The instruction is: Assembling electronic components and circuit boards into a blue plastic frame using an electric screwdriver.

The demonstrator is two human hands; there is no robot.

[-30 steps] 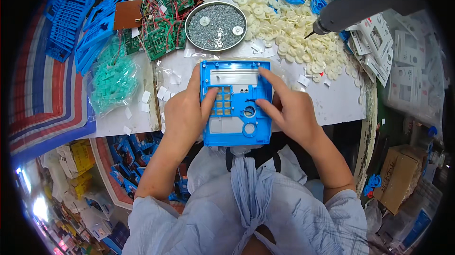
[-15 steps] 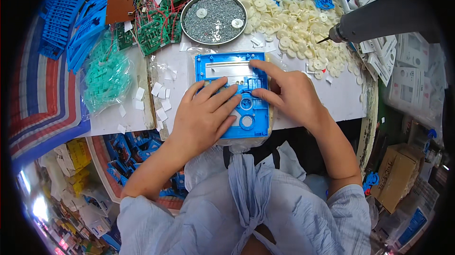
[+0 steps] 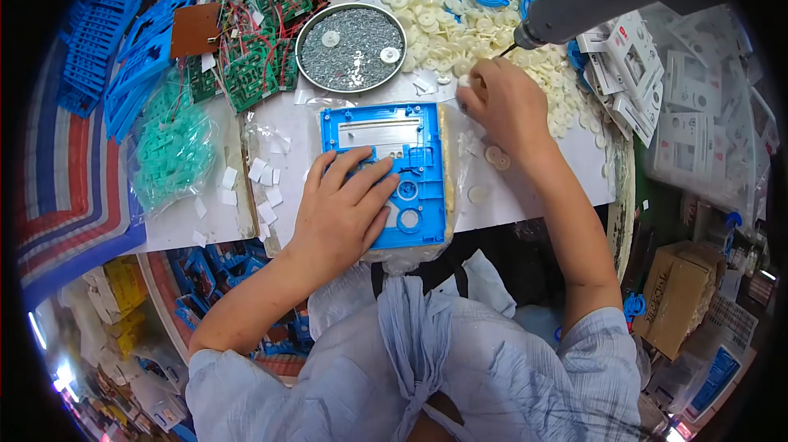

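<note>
My left hand (image 3: 345,202) lies spread on a blue plastic casing (image 3: 425,233), steadying its left side. The casing sits open side up, showing screw posts, round openings and a long silvery window. My right hand (image 3: 510,105) is at the near edge of a heap of cream plastic discs (image 3: 443,32), its fingers curled together; whatever is between the fingertips is too small to make out. Two loose discs (image 3: 497,157) rest on the table by my right wrist. A dark power screwdriver (image 3: 566,19) hangs with its bit just above my right hand.
A round metal tray (image 3: 349,46) of small screws stands behind the casing. Green circuit boards (image 3: 250,73) with red wires, a bag of teal parts (image 3: 172,142) and blue frames (image 3: 103,27) crowd the left. White printed panels (image 3: 632,56) are stacked at the right.
My right hand has left the casing and moved up and right to the disc heap. My left hand stays on the casing. The whole view has shifted slightly.
</note>
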